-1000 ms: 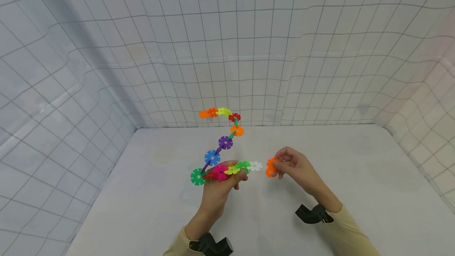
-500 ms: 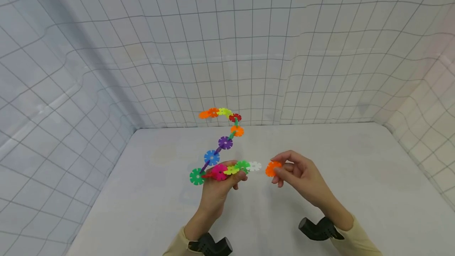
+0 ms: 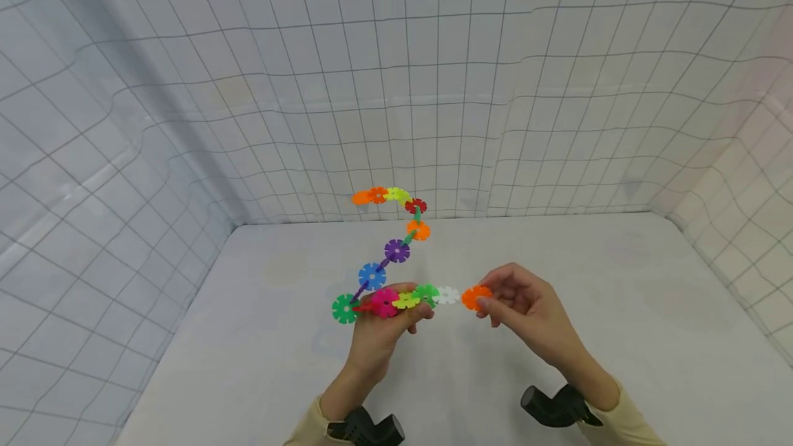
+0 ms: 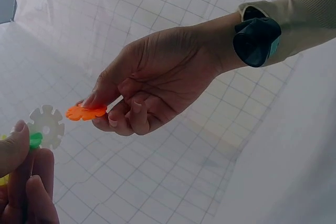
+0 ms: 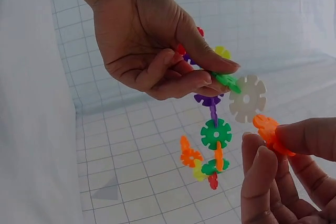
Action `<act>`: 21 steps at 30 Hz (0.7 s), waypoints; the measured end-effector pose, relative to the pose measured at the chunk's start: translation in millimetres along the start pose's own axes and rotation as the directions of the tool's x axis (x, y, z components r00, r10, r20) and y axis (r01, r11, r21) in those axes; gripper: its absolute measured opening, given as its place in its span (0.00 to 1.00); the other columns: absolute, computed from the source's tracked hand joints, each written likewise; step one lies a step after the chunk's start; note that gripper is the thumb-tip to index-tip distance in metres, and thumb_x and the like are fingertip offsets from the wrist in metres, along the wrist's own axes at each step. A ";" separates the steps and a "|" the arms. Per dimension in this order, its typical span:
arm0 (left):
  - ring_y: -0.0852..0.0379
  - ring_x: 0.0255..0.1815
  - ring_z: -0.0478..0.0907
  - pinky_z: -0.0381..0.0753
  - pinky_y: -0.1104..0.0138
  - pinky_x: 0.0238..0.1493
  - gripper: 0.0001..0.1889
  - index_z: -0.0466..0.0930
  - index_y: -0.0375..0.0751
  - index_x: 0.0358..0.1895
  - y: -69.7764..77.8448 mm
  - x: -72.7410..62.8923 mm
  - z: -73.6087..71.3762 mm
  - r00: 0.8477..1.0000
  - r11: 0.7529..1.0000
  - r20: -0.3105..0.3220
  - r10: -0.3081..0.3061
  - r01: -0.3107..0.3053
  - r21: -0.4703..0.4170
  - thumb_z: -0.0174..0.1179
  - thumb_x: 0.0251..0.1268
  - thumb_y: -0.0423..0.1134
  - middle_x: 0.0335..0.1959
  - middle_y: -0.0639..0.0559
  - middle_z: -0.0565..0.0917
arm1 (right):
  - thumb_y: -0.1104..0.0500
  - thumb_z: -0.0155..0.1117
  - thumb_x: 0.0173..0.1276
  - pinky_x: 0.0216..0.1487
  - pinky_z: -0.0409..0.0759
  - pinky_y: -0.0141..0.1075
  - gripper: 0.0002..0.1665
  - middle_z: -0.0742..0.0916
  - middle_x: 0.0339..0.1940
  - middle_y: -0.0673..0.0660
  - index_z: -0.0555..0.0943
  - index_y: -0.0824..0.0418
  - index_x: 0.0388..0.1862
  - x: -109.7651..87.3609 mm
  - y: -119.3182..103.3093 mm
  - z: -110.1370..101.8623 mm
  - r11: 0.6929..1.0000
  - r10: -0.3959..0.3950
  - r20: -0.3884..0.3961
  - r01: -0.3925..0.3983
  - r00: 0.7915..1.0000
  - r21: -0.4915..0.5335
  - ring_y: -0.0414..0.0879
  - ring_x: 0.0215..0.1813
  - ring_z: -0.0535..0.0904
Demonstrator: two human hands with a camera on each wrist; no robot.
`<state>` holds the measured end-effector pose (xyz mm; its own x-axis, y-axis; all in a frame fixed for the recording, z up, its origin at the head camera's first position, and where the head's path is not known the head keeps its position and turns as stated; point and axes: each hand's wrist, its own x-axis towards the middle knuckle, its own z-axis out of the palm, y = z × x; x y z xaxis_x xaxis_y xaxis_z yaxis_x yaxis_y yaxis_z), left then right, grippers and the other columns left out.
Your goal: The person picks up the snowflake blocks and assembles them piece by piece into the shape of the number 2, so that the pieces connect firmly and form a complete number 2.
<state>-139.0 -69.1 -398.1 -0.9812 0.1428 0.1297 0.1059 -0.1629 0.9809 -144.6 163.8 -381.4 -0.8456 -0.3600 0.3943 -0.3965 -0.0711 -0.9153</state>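
Observation:
A chain of notched, flower-shaped plastic discs in many colours curves back and up from my left hand. That hand pinches the chain near a light green disc, thumb on one side and fingers on the other. Beyond the green disc, a white disc forms the chain's free end. My right hand pinches a loose orange disc between thumb and fingers. In the right wrist view the orange disc's edge lies very close to the white disc's rim; whether they touch I cannot tell.
Under both hands lies a white table surface. White walls with a dark grid rise at the back and sides. Black cameras are strapped to both wrists.
My right hand has turned the orange disc flatter to the head view and brought it closer to the white disc. The chain has shifted slightly right, with my left hand nearly still.

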 end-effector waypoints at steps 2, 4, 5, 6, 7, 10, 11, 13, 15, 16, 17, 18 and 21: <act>0.51 0.32 0.81 0.77 0.70 0.29 0.16 0.78 0.28 0.48 0.6 -0.2 0.0 1.000 1.000 0.004 -0.008 0.008 0.005 0.66 0.57 0.32 0.32 0.39 0.85 | 0.73 0.61 0.64 0.29 0.80 0.35 0.11 0.83 0.36 0.61 0.75 0.65 0.44 -0.2 -0.4 0.5 1.000 -0.013 0.003 0.013 1.000 -0.024 0.50 0.32 0.81; 0.51 0.32 0.81 0.77 0.70 0.30 0.16 0.78 0.28 0.48 1.1 -0.4 0.0 1.000 1.000 0.007 -0.014 0.014 0.008 0.66 0.57 0.32 0.33 0.39 0.85 | 0.74 0.59 0.65 0.29 0.79 0.36 0.11 0.83 0.36 0.60 0.76 0.65 0.45 -0.2 -0.3 1.0 0.999 -0.028 0.011 0.028 1.000 -0.046 0.50 0.32 0.81; 0.51 0.32 0.81 0.77 0.70 0.30 0.16 0.78 0.28 0.48 1.1 -0.6 0.0 1.000 1.000 0.008 -0.017 0.017 0.009 0.66 0.58 0.32 0.33 0.39 0.85 | 0.74 0.59 0.65 0.29 0.79 0.36 0.11 0.83 0.36 0.59 0.77 0.65 0.45 -0.3 -0.1 1.1 0.998 -0.034 0.013 0.035 0.999 -0.058 0.50 0.32 0.81; 0.51 0.33 0.81 0.78 0.70 0.30 0.16 0.78 0.28 0.48 1.2 -0.7 0.0 1.000 1.000 0.010 -0.019 0.019 0.012 0.67 0.58 0.33 0.33 0.39 0.85 | 0.74 0.59 0.65 0.28 0.79 0.36 0.11 0.83 0.37 0.59 0.78 0.65 0.45 -0.4 0.0 1.3 0.996 -0.044 0.016 0.045 0.999 -0.071 0.49 0.32 0.81; 0.52 0.33 0.81 0.78 0.70 0.30 0.17 0.78 0.29 0.48 1.3 -1.0 0.1 1.000 1.000 0.012 -0.020 0.019 0.014 0.67 0.57 0.33 0.33 0.40 0.85 | 0.75 0.58 0.65 0.28 0.79 0.36 0.11 0.83 0.37 0.58 0.78 0.66 0.45 -0.6 0.3 1.5 0.995 -0.056 0.021 0.058 0.998 -0.080 0.49 0.33 0.81; 0.54 0.33 0.81 0.78 0.70 0.30 0.17 0.78 0.30 0.48 1.3 -1.5 0.3 1.000 1.000 0.021 -0.016 0.016 0.018 0.67 0.57 0.35 0.34 0.41 0.85 | 0.75 0.58 0.65 0.28 0.79 0.36 0.13 0.81 0.38 0.57 0.79 0.66 0.46 -1.2 0.9 2.0 0.992 -0.076 0.027 0.079 0.997 -0.097 0.49 0.33 0.81; 0.54 0.33 0.81 0.78 0.70 0.30 0.17 0.79 0.30 0.48 1.3 -1.7 0.4 1.000 1.000 0.023 -0.015 0.015 0.019 0.67 0.57 0.35 0.34 0.41 0.85 | 0.76 0.58 0.65 0.28 0.79 0.36 0.13 0.81 0.39 0.57 0.79 0.66 0.46 -1.4 1.0 2.1 0.991 -0.084 0.028 0.086 0.996 -0.100 0.49 0.33 0.81; 0.54 0.34 0.82 0.78 0.70 0.30 0.18 0.79 0.31 0.49 1.2 -2.0 0.5 1.000 1.000 0.028 -0.014 0.013 0.018 0.68 0.57 0.36 0.34 0.41 0.85 | 0.76 0.57 0.64 0.28 0.79 0.36 0.14 0.81 0.39 0.57 0.79 0.66 0.47 -1.7 1.2 2.3 0.990 -0.095 0.030 0.098 0.995 -0.101 0.49 0.33 0.81; 0.54 0.34 0.82 0.78 0.70 0.30 0.18 0.79 0.31 0.49 0.9 -2.1 0.4 0.999 1.000 0.033 -0.014 0.014 0.015 0.68 0.57 0.37 0.34 0.40 0.85 | 0.76 0.57 0.64 0.28 0.79 0.36 0.15 0.80 0.39 0.57 0.79 0.66 0.47 -1.8 1.0 2.7 0.989 -0.107 0.033 0.110 0.994 -0.101 0.49 0.33 0.81; 0.54 0.34 0.82 0.78 0.69 0.30 0.18 0.79 0.31 0.49 0.7 -2.1 0.4 0.999 1.000 0.036 -0.013 0.013 0.013 0.68 0.57 0.37 0.34 0.40 0.85 | 0.77 0.57 0.64 0.27 0.79 0.36 0.15 0.80 0.39 0.57 0.79 0.66 0.48 -1.8 0.8 2.8 0.988 -0.113 0.035 0.116 0.993 -0.100 0.48 0.33 0.81; 0.54 0.34 0.82 0.78 0.69 0.30 0.19 0.79 0.31 0.49 0.3 -2.0 0.4 0.999 1.000 0.039 -0.011 0.010 0.015 0.68 0.57 0.37 0.34 0.40 0.85 | 0.77 0.57 0.64 0.27 0.79 0.36 0.15 0.80 0.38 0.57 0.79 0.66 0.48 -1.8 0.5 3.1 0.988 -0.120 0.037 0.123 0.992 -0.098 0.48 0.33 0.80; 0.54 0.35 0.82 0.78 0.69 0.30 0.18 0.78 0.31 0.49 -0.2 -1.9 0.3 0.999 1.000 0.044 -0.005 0.005 0.015 0.68 0.57 0.37 0.34 0.40 0.85 | 0.77 0.57 0.64 0.27 0.79 0.36 0.15 0.80 0.38 0.57 0.79 0.67 0.48 -1.8 0.1 3.3 0.987 -0.126 0.039 0.130 0.991 -0.096 0.48 0.33 0.80; 0.53 0.35 0.82 0.78 0.69 0.30 0.18 0.78 0.31 0.49 -1.4 -1.8 0.2 0.998 1.000 0.059 0.003 -0.004 0.019 0.68 0.57 0.36 0.34 0.40 0.85 | 0.77 0.57 0.64 0.27 0.79 0.36 0.16 0.80 0.38 0.57 0.79 0.67 0.48 -1.7 -0.7 4.0 0.986 -0.140 0.041 0.144 0.989 -0.088 0.47 0.32 0.80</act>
<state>-137.3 -68.9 -399.7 -0.9697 0.1998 0.1410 0.1130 -0.1449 0.9830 -141.5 160.7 -381.8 -0.7662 -0.3839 0.5153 -0.5438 -0.0397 -0.8383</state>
